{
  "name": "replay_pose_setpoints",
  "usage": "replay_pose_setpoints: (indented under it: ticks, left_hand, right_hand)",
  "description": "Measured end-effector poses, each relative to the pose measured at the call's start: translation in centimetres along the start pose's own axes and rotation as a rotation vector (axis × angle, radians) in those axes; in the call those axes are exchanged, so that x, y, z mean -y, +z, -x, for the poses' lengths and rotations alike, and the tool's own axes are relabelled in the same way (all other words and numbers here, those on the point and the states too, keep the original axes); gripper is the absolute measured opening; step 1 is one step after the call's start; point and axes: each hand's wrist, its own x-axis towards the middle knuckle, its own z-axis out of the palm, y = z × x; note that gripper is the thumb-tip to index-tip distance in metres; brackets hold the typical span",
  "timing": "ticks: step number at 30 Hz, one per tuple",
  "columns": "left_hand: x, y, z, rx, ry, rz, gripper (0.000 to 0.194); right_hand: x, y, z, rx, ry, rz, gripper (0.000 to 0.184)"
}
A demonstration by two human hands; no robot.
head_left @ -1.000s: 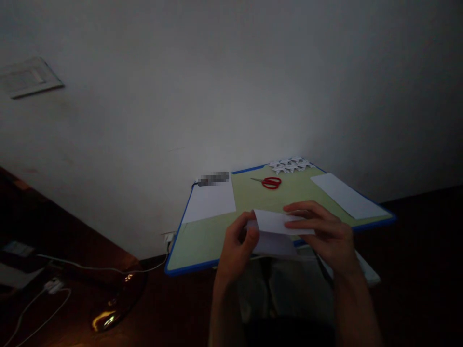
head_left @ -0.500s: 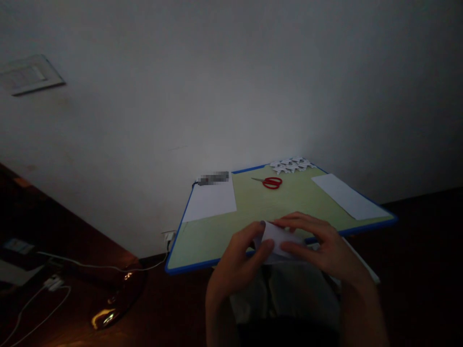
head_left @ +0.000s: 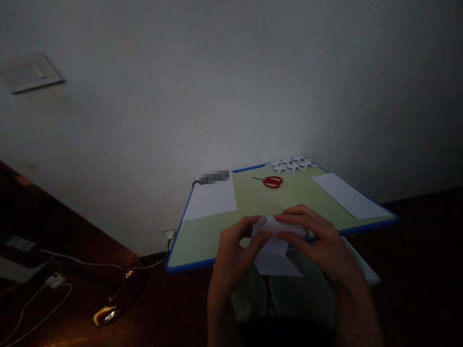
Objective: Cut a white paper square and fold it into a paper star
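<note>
A small white folded paper (head_left: 274,250) is pinched between both hands just above the near edge of a green board with a blue rim (head_left: 202,264). My left hand (head_left: 235,250) grips its left side with thumb and fingers closed. My right hand (head_left: 318,238) holds its top and right side, fingers curled over it. A pointed lower flap of the paper hangs below my fingers.
On the board lie red-handled scissors (head_left: 270,181), a pile of several small folded white paper pieces (head_left: 292,164), a white sheet (head_left: 211,200) at the left and a white strip (head_left: 349,195) at the right. Cables (head_left: 54,282) and a shiny rounded object (head_left: 115,301) lie on the dark floor at left.
The flat paper held up a second ago has been folded smaller, then shifted slightly so a pointed flap now hangs down. Both hands stayed close together at the board's near edge.
</note>
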Motion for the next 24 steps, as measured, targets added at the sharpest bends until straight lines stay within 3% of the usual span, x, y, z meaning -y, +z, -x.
replay_pose_setpoints:
  ticks: [3,13,20,24]
  left_hand:
    - [0.12,-0.13,-0.12,-0.029,0.031,-0.012,0.013]
    - [0.09,0.21,-0.03,-0.083,0.009,0.163,0.018]
    - [-0.43,0.31,-0.23,-0.132,0.131,-0.054,0.007]
    - [-0.67,0.43,-0.25,-0.124,0.149,-0.070,0.008]
  right_hand:
    - [0.03,0.40,-0.05,-0.015,-0.007,0.015,0.031]
    - [-0.01,0.71,-0.10,-0.037,-0.061,0.039,0.032]
    - [0.24,0.76,-0.25,-0.088,-0.082,0.077,0.034]
    - [0.29,0.84,-0.32,-0.089,-0.086,0.084,0.035]
